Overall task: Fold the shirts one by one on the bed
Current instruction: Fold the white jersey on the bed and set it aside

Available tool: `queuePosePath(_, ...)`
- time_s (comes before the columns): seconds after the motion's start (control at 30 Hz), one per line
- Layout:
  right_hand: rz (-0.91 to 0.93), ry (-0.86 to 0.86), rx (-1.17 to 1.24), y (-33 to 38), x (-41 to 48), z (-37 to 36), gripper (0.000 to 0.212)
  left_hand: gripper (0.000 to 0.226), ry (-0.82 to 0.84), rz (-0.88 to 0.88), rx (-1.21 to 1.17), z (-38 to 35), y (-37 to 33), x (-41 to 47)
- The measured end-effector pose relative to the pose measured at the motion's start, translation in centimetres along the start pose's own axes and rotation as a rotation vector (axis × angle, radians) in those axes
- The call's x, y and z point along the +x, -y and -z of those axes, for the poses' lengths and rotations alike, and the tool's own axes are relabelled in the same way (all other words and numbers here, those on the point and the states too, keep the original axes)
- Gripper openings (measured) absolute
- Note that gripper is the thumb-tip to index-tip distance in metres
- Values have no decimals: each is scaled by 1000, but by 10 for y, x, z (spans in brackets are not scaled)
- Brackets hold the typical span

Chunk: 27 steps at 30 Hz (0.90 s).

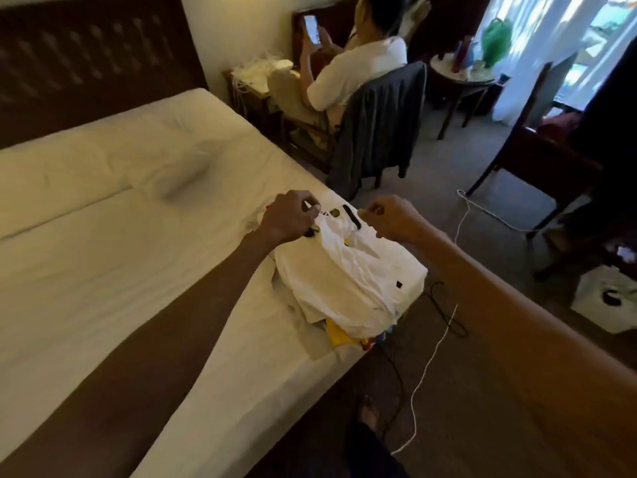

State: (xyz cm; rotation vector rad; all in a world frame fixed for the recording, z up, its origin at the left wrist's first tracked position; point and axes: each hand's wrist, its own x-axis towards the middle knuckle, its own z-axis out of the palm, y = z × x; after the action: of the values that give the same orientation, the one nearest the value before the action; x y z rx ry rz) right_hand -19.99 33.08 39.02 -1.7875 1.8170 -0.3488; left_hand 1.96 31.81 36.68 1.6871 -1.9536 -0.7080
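Nearest the viewer, a white cable trails over the floor just off the near end of the pile. The pile of shirts sits on the bed, at its right edge.

At the pile's near end a yellow garment pokes out from underneath, crumpled and unfolded. On top of the pile lies a white shirt, rumpled, with its dark-trimmed collar at the pile's far end.

Both hands are at that far end. The left hand has its fingers curled and pinches the cloth beside the collar. The right hand is likewise curled and appears to pinch the shirt's edge on the collar's other side.

Beyond the pile a pillow lies on the bed, and no folded shirt shows anywhere on the bed. Farther beyond the pile, a person sits on a chair with a phone.

Assessment: the task looks to be at or near its start. The top shirt is gripped at the shoulders but not yet spread. Folding it, and then the rest of the pile, remains.
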Motion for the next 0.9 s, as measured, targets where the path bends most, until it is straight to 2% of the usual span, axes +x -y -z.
queuePosePath(0.2, 66, 169, -136, -20, 121, 4, 29, 15, -133, 278, -56, -23, 37, 69)
queuePosePath(0.37, 104, 344, -151, -34, 196, -29, 38, 14, -109, 490, -83, -61, 87, 104)
queuePosePath(0.5, 80, 427, -155, -48, 249, -63, 46, 15, -71, 573, -86, -96, 129, 139)
queuePosePath(0.67, 54, 486, -149, -66, 315, -116, 40, 20, -22, 655, -103, -136, 178, 188)
queuePosePath(0.8, 35, 521, -161, -87, 359, -158, 39, 14, -5, 712, -108, -169, 209, 222)
queuePosePath(0.9, 54, 567, -178, -103, 388, -189, 38, 23, 7, 788, -130, -196, 232, 244)
